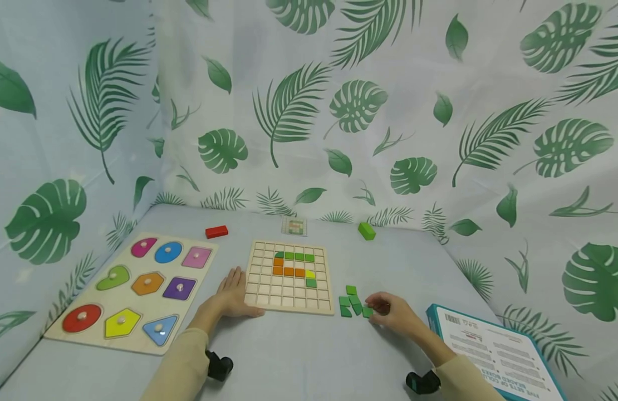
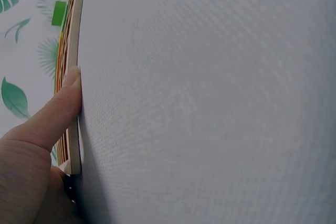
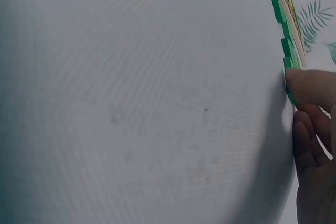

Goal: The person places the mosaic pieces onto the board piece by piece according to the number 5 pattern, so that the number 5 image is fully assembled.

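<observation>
A wooden grid board (image 1: 289, 306) lies in the middle, with green, orange and yellow tiles (image 1: 289, 272) set in some of its squares. My left hand (image 1: 233, 298) rests at its near left corner, fingers straight along the left side. In the left wrist view the thumb (image 2: 58, 111) touches the board's near edge (image 2: 75, 129). Right of the board lie several loose green square tiles (image 1: 346, 311). At their right end my right hand (image 1: 391, 314) pinches one green tile (image 1: 367, 312) between thumb and finger. The right wrist view shows the thumb (image 3: 312, 85) on this tile.
A wooden knob puzzle (image 1: 101, 303) with coloured shapes lies at left. Behind the board are a red block (image 1: 216, 231), a small patterned card (image 1: 294, 226) and a green block (image 1: 366, 230). A blue-edged box (image 1: 494, 351) lies at near right. Leaf-patterned cloth walls (image 1: 309, 111) enclose the table.
</observation>
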Motion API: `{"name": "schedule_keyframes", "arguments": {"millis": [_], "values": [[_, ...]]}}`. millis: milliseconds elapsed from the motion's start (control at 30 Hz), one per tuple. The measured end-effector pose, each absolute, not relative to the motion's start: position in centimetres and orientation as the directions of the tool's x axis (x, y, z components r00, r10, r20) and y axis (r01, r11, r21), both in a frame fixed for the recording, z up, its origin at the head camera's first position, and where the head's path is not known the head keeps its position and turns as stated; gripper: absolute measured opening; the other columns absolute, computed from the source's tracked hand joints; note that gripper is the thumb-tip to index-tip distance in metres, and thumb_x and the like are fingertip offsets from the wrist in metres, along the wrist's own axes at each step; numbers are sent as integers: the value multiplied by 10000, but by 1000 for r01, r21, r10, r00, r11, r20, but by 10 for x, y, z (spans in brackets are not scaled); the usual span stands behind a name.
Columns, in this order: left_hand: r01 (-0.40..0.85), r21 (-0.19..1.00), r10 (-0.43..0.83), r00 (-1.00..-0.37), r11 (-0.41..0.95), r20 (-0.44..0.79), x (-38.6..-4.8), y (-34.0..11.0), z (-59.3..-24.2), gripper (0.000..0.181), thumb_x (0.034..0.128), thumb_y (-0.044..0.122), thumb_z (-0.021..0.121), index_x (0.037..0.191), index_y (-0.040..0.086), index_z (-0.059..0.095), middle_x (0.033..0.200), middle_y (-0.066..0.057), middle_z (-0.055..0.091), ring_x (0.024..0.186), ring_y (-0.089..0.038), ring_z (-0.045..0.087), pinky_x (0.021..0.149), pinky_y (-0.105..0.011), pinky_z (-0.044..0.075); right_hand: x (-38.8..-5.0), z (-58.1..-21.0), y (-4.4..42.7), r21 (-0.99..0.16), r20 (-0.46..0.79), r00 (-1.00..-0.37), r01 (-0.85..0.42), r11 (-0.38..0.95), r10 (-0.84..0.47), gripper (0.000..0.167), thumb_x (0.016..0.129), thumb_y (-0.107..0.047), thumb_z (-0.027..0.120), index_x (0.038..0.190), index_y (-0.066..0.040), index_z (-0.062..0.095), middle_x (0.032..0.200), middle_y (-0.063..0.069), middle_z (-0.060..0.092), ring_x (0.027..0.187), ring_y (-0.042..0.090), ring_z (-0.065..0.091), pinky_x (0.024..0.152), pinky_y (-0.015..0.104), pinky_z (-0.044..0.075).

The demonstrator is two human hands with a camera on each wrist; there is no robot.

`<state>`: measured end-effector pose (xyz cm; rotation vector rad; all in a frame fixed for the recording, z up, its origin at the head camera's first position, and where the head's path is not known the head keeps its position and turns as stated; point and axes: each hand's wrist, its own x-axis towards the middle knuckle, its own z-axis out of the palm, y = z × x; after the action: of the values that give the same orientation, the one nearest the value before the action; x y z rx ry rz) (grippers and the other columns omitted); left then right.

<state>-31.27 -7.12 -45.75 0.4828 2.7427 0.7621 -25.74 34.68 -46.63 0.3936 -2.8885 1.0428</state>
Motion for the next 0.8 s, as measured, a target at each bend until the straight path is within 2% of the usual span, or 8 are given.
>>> {"name": "schedule_keyframes", "arguments": {"millis": [267, 367, 467, 700, 800], "values": [[251, 549, 387, -911, 797, -144, -313, -71, -459, 1146, 732, 456, 762, 1418, -183, 103, 1499, -346, 31, 1395, -440, 3, 1124, -522, 44, -257, -466, 346, -631, 148, -966, -256, 733, -210, 300, 788, -8, 705, 1076, -53, 635, 939, -4, 641, 846, 160, 585, 730, 243, 505], [237, 540, 382, -908, 807, -173, -314, -70, -459, 1138, 750, 452, 741, 1435, -160, 68, 1514, -320, -10, 1405, -410, -41, 1132, -489, 5, -259, -462, 344, -653, 150, -969, -248, 716, -198, 321, 798, -5, 694, 1109, -26, 619, 951, 23, 642, 860, 174, 593, 745, 243, 508], [230, 547, 379, -909, 805, -175, -315, -70, -459, 1123, 756, 430, 743, 1433, -163, 71, 1514, -320, -8, 1404, -411, -40, 1132, -487, 2, -258, -460, 340, -671, 188, -965, -264, 693, -185, 356, 801, 22, 681, 1146, 15, 593, 957, 66, 644, 872, 207, 605, 750, 237, 512], [242, 548, 377, -914, 801, -148, -313, -71, -456, 1139, 732, 444, 763, 1419, -182, 104, 1502, -341, 37, 1397, -436, 10, 1127, -513, 45, -253, -445, 318, -712, 299, -938, -341, 614, -174, 432, 767, 157, 631, 1184, 117, 524, 942, 205, 628, 863, 374, 605, 730, 292, 533], [250, 540, 380, -914, 804, -142, -312, -71, -456, 1146, 729, 451, 765, 1417, -184, 106, 1497, -348, 40, 1393, -445, 18, 1123, -523, 54, -260, -450, 314, -706, 324, -931, -356, 612, -168, 431, 776, 146, 642, 1187, 123, 514, 937, 191, 629, 846, 337, 612, 718, 283, 533]]}}
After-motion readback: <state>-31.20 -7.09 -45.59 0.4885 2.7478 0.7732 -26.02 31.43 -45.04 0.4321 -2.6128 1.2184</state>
